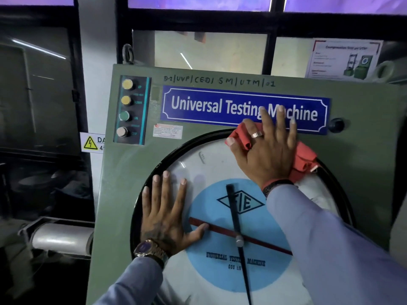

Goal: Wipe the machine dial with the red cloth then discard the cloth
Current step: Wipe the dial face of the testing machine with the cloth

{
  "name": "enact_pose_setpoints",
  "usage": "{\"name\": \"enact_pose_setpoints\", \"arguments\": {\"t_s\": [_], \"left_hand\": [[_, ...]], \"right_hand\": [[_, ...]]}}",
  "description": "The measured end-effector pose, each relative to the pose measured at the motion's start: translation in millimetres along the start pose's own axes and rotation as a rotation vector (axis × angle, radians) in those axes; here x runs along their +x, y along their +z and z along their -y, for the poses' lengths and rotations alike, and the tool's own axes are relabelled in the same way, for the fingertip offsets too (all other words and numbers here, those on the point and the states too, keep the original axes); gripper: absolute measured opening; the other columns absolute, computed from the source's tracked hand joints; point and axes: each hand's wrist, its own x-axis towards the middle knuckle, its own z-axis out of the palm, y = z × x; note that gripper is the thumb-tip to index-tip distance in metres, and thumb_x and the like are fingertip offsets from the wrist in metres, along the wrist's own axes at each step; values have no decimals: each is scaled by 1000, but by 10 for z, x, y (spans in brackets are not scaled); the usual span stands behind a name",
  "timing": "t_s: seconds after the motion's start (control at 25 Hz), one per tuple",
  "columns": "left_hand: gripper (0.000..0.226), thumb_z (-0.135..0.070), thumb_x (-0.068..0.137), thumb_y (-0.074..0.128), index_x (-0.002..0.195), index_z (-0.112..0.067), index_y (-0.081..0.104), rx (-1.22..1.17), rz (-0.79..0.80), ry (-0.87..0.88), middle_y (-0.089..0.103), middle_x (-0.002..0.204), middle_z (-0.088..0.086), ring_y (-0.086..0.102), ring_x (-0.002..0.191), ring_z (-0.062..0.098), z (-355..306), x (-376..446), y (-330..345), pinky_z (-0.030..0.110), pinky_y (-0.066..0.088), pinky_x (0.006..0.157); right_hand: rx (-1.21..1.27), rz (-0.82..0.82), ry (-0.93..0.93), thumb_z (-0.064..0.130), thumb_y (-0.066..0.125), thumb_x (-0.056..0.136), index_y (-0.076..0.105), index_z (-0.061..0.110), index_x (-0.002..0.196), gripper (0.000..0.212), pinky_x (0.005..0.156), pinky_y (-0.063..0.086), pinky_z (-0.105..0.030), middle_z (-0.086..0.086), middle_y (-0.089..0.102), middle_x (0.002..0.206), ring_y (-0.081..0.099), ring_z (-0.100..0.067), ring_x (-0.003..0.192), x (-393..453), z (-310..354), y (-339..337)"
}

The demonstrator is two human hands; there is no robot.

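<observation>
The large round machine dial (198, 168) has a black rim, a white face and a blue centre with black and red pointers. My right hand (266, 148) presses the crumpled red cloth (305, 156) flat against the dial's top edge, just under the blue nameplate; cloth shows on both sides of the hand. My left hand (165, 212) lies flat with fingers spread on the left side of the dial glass, holding nothing.
The dial sits in a green machine panel (123, 172) with a blue "Universal Testing Machine" nameplate (198, 106), a column of push buttons (126, 108) at upper left and a black knob (335, 125) at right. A danger sticker (91, 143) and a cylinder (59, 237) are left of it.
</observation>
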Motion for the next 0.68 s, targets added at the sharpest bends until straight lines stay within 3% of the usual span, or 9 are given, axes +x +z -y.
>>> {"name": "enact_pose_setpoints", "arguments": {"t_s": [0.16, 0.24, 0.36, 0.52, 0.68], "left_hand": [[126, -102, 77, 42, 175, -24, 25, 4, -26, 4, 11, 183, 21, 9, 170, 45, -20, 5, 0, 60, 2, 137], [127, -104, 74, 44, 172, -24, 35, 12, -49, -11, 21, 181, 23, 18, 169, 44, -11, 46, -35, 59, 12, 135], [124, -103, 74, 46, 164, -18, 50, 32, -81, 1, 40, 171, 31, 33, 160, 46, 21, 149, -104, 60, 24, 126], [119, -97, 78, 51, 159, -10, 55, 60, -48, 38, 42, 166, 37, 39, 157, 55, 18, 161, -169, 63, 27, 131], [116, -94, 75, 62, 155, -10, 61, 76, 13, 66, 53, 160, 34, 50, 150, 55, 68, 214, -311, 62, 41, 121]], "right_hand": [[12, 50, -164, 93, 37, 94, 66, 35, 148, 85, 135, 13, -70, -9, 44, 176, 21, -44, 170, 87, 448, 57], [15, 71, -225, 94, 40, 92, 65, 34, 151, 88, 134, 15, -71, -9, 44, 176, 21, -43, 170, 77, 669, 78], [61, 94, -327, 91, 45, 89, 66, 34, 151, 87, 134, 17, -71, -9, 44, 176, 22, -43, 170, 31, 939, 89], [127, 122, -427, 82, 51, 92, 70, 34, 148, 76, 134, 18, -69, -9, 45, 176, 23, -41, 170, -91, 1236, 118], [266, 95, -522, 70, 64, 90, 56, 23, 162, 86, 135, 18, -67, -12, 37, 180, 24, -41, 170, -49, 1108, 94]]}}
